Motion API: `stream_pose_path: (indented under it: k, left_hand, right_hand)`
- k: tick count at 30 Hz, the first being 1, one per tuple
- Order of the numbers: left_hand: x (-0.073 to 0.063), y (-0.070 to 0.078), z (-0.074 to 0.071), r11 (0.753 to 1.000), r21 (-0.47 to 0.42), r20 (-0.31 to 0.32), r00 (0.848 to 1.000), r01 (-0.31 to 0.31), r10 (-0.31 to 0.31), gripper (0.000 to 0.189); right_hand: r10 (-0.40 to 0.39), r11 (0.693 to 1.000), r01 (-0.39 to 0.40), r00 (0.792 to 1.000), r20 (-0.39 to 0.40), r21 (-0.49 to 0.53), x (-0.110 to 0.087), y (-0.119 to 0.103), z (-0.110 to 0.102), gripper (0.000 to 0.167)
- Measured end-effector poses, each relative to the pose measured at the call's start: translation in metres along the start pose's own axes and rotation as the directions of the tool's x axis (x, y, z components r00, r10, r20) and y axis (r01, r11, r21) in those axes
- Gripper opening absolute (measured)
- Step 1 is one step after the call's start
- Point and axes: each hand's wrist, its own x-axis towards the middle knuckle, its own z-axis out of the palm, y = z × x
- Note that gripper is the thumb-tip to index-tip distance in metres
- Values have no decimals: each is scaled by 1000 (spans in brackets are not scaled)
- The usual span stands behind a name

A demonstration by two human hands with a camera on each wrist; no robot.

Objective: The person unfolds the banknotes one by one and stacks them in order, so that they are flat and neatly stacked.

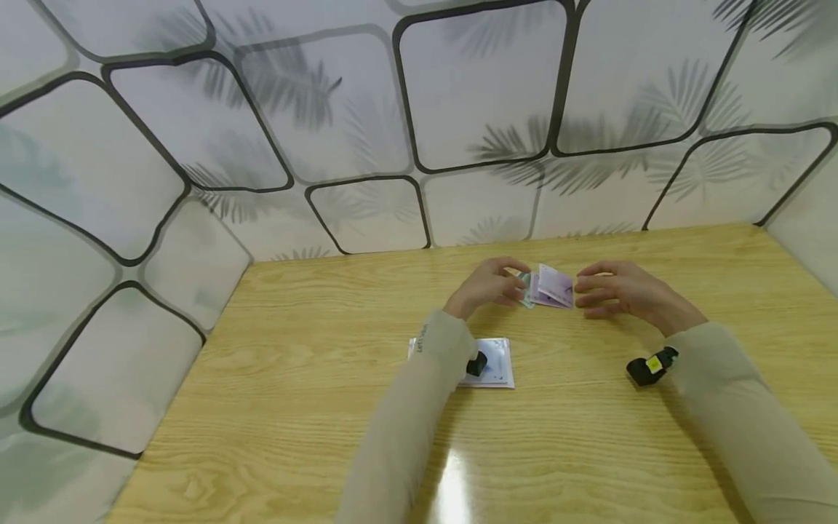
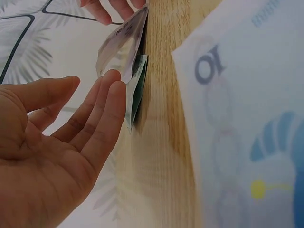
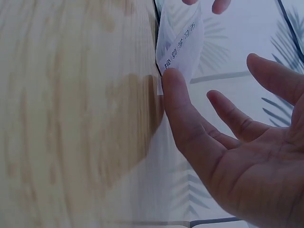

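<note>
A purple folded paper note (image 1: 554, 285) stands partly open on the wooden table, its raised flap showing printed characters in the right wrist view. Beside it on the left lies a greenish folded note (image 2: 137, 92), partly covered by fingers in the head view. My left hand (image 1: 492, 284) is at the left of these notes, fingers loosely bent and fingertips right at their edges. On the other side, my right hand (image 1: 622, 292) has its fingers spread, with one fingertip (image 3: 174, 80) close to the purple note's edge. Neither hand grips anything.
Under my left forearm lies a stack of pale blue printed sheets (image 1: 497, 364); its top one bears a "10" in the left wrist view. The wooden table (image 1: 275, 378) ends at a patterned backdrop (image 1: 484, 94) behind and at the left.
</note>
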Motion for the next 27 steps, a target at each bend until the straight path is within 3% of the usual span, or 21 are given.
stream_pose_path:
  k: [7, 14, 19, 23, 27]
  left_hand:
    - [7, 3, 9, 1000, 27, 19, 1000, 8, -9, 37]
    - [16, 4, 17, 991, 133, 21, 1000, -17, 14, 34]
    - [16, 8, 23, 987, 150, -70, 996, -50, 61, 27]
    - [15, 11, 26, 978, 189, -178, 977, -84, 118, 15]
    - [15, 13, 27, 966, 242, -236, 960, -89, 148, 10]
  right_hand:
    - [3, 1000, -3, 1000, 11, -4, 0, -2, 3, 50]
    - [5, 1000, -5, 1000, 20, -30, -1, -3, 5, 49]
    - [-9, 998, 11, 999, 38, -63, -1, -3, 4, 57]
    - [-20, 997, 23, 999, 45, -72, -2, -4, 6, 64]
    - [-20, 996, 24, 999, 49, -86, -2, -6, 10, 68]
